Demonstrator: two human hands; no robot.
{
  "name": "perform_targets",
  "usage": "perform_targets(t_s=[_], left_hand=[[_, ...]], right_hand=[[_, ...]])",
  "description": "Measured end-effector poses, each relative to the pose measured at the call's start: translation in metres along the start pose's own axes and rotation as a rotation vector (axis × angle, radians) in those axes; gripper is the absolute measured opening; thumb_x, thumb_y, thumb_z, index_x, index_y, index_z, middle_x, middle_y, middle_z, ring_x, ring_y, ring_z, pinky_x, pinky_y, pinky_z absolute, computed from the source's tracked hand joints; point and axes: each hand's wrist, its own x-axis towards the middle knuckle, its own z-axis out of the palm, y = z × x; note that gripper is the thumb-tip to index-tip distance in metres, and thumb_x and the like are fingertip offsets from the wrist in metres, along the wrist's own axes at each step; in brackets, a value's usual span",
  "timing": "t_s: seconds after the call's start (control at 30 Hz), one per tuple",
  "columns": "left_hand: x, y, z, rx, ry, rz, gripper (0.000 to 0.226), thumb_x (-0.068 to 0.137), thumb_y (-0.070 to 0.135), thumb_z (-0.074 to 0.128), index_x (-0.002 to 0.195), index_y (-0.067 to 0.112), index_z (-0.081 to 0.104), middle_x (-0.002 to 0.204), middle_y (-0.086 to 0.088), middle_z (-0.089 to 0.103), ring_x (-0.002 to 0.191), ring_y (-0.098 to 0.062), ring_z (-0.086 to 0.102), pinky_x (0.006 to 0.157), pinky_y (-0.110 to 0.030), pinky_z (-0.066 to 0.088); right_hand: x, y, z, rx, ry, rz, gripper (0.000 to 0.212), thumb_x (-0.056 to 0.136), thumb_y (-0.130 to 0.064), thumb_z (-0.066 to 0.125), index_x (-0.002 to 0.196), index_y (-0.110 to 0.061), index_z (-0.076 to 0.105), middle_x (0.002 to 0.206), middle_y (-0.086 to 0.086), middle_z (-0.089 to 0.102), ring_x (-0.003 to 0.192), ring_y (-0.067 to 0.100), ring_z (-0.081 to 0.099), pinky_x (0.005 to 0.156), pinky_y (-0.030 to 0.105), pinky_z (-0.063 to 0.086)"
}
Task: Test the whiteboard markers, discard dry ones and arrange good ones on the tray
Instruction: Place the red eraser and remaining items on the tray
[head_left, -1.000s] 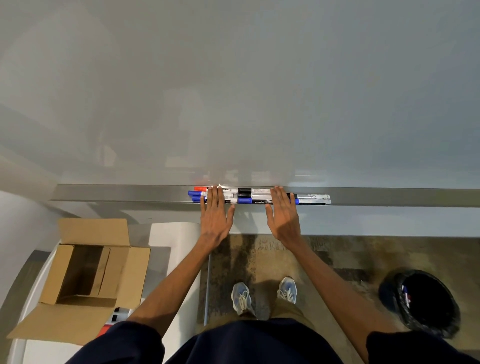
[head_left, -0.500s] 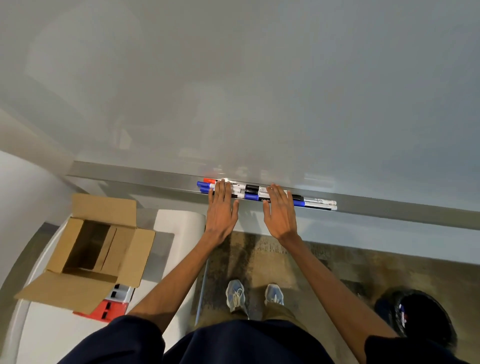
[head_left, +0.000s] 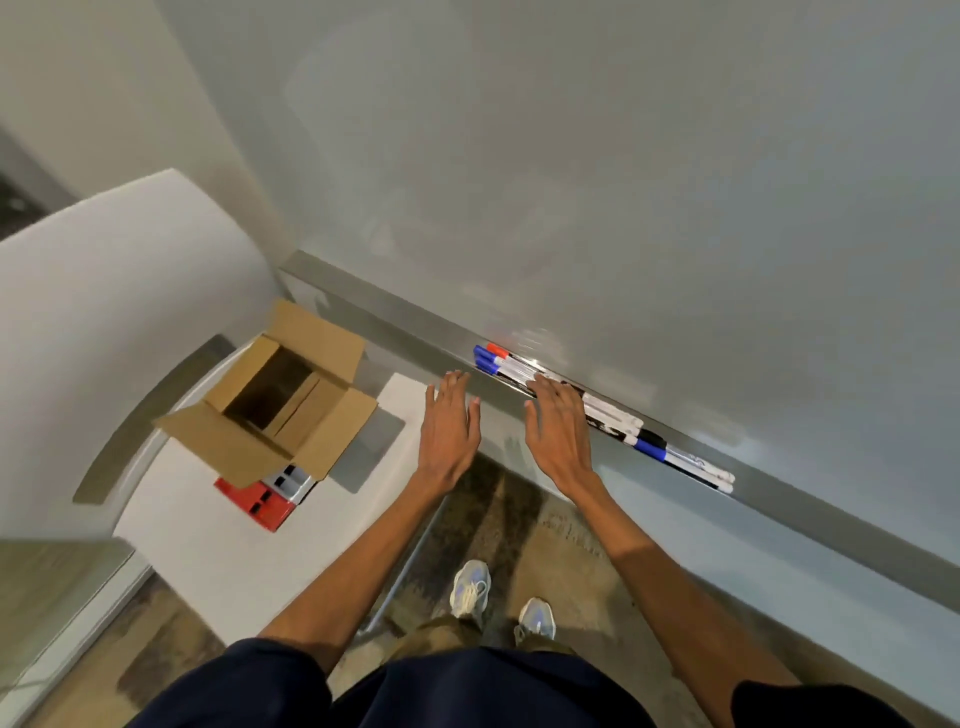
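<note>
Both arms bare below dark short sleeves, stretched forward and nearly straight, drawing closer together toward the far side; left hand (head_left: 449, 421) and right hand (head_left: 558, 428) side by side but apart, palms down, fingers straight and slightly spread, thumbs turned inward, holding nothing.

An open cardboard box (head_left: 280, 400) stands on the white table (head_left: 218, 551), with its flaps spread outward. Its near flap partly covers a red and white package (head_left: 254, 503). A grey sheet (head_left: 375, 441) lies under the box on the right side. Lower in the view, two pale sneakers (head_left: 470, 590) stand on the brown patterned floor (head_left: 519, 519).
</note>
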Motion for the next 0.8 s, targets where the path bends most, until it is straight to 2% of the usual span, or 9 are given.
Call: perform_targets(t_s=[0.1, 0.2, 0.3, 0.4, 0.5, 0.63, 0.73, 0.8], left_hand=[[-0.017, -0.013, -0.014, -0.004, 0.062, -0.127, 0.043, 0.105, 0.037, 0.032, 0.142, 0.016, 0.043, 0.149, -0.008, 0.044, 0.140, -0.029, 0.037, 0.120, -0.046, 0.021], [-0.038, -0.031, -0.027, 0.000, 0.130, -0.225, 0.043, 0.105, 0.038, 0.033, 0.139, 0.016, 0.049, 0.142, -0.009, 0.053, 0.129, -0.028, 0.050, 0.110, -0.044, 0.037], [-0.061, -0.046, -0.041, -0.016, 0.233, -0.296, 0.037, 0.104, 0.032, 0.039, 0.132, 0.014, 0.056, 0.125, -0.010, 0.065, 0.109, -0.025, 0.063, 0.097, -0.035, 0.047], [-0.083, -0.066, -0.056, 0.002, 0.333, -0.361, 0.032, 0.103, 0.028, 0.044, 0.125, 0.013, 0.062, 0.105, -0.008, 0.072, 0.085, -0.019, 0.067, 0.083, -0.029, 0.051], [-0.103, -0.089, -0.073, 0.031, 0.404, -0.451, 0.027, 0.101, 0.024, 0.047, 0.114, 0.012, 0.067, 0.090, -0.007, 0.073, 0.070, -0.016, 0.063, 0.067, -0.027, 0.053], [-0.127, -0.122, -0.094, 0.130, 0.458, -0.560, 0.023, 0.100, 0.026, 0.047, 0.104, 0.017, 0.068, 0.078, -0.003, 0.069, 0.060, -0.013, 0.058, 0.058, -0.031, 0.052], [-0.139, -0.148, -0.110, 0.166, 0.458, -0.628, 0.021, 0.099, 0.026, 0.048, 0.100, 0.016, 0.066, 0.080, -0.003, 0.068, 0.058, -0.014, 0.055, 0.055, -0.026, 0.044], [-0.144, -0.166, -0.120, 0.171, 0.460, -0.652, 0.020, 0.099, 0.026, 0.048, 0.099, 0.015, 0.065, 0.082, -0.004, 0.070, 0.059, -0.018, 0.059, 0.057, -0.031, 0.050]], right_hand=[[0.002, -0.020, 0.006, 0.044, -0.036, -0.076, 0.022, 0.097, -0.014, 0.057, 0.116, -0.006, 0.065, 0.099, 0.013, 0.071, 0.095, 0.028, 0.064, 0.100, 0.043, 0.045], [-0.002, -0.040, 0.017, 0.077, -0.159, -0.127, 0.019, 0.098, -0.016, 0.057, 0.113, -0.009, 0.066, 0.086, 0.009, 0.070, 0.084, 0.019, 0.062, 0.103, 0.043, 0.043], [-0.007, -0.063, 0.030, 0.113, -0.263, -0.188, 0.021, 0.099, -0.020, 0.056, 0.116, -0.012, 0.066, 0.096, 0.009, 0.070, 0.088, 0.016, 0.057, 0.097, 0.032, 0.044], [-0.011, -0.089, 0.046, 0.136, -0.342, -0.264, 0.023, 0.098, -0.024, 0.057, 0.116, -0.013, 0.067, 0.100, 0.007, 0.073, 0.089, 0.020, 0.065, 0.094, 0.026, 0.042], [-0.020, -0.116, 0.064, 0.154, -0.420, -0.348, 0.024, 0.096, -0.027, 0.058, 0.114, -0.013, 0.067, 0.103, 0.006, 0.073, 0.092, 0.020, 0.067, 0.094, 0.034, 0.049], [-0.037, -0.157, 0.092, 0.178, -0.534, -0.382, 0.031, 0.095, -0.032, 0.059, 0.118, -0.014, 0.067, 0.117, 0.006, 0.070, 0.108, 0.022, 0.063, 0.101, 0.039, 0.044], [-0.050, -0.183, 0.114, 0.190, -0.588, -0.433, 0.033, 0.094, -0.035, 0.061, 0.119, -0.014, 0.066, 0.117, 0.004, 0.070, 0.107, 0.020, 0.064, 0.097, 0.039, 0.049], [-0.058, -0.199, 0.126, 0.199, -0.608, -0.439, 0.032, 0.094, -0.032, 0.061, 0.120, -0.014, 0.065, 0.116, 0.006, 0.069, 0.105, 0.020, 0.064, 0.095, 0.036, 0.051]])
